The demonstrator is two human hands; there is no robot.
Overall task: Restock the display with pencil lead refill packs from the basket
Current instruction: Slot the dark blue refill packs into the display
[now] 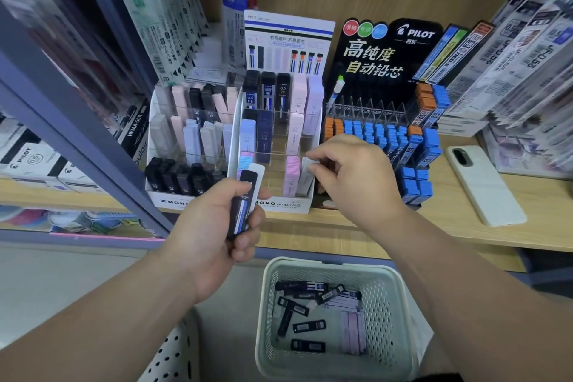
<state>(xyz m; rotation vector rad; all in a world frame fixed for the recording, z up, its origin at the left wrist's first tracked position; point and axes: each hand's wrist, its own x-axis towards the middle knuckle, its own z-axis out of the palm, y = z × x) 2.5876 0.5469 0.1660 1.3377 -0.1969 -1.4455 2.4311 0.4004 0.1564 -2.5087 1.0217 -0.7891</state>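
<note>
My left hand (217, 226) grips a small stack of lead refill packs (243, 201), a black one in front and a white one behind, held upright in front of the white MONO display (280, 203). My right hand (350, 177) pinches a white pack (308, 166) at the display's bottom right slot, beside pink packs (291, 175). The pale green basket (273, 285) sits below on the floor side, holding several black packs (307, 326) and some lilac ones (353, 332).
A second MONO display (167, 195) stands to the left, and a black Pilot rack (384, 133) with blue and orange packs to the right. A white phone (483, 186) lies on the wooden shelf (465, 226). Hanging refill packets flank both sides.
</note>
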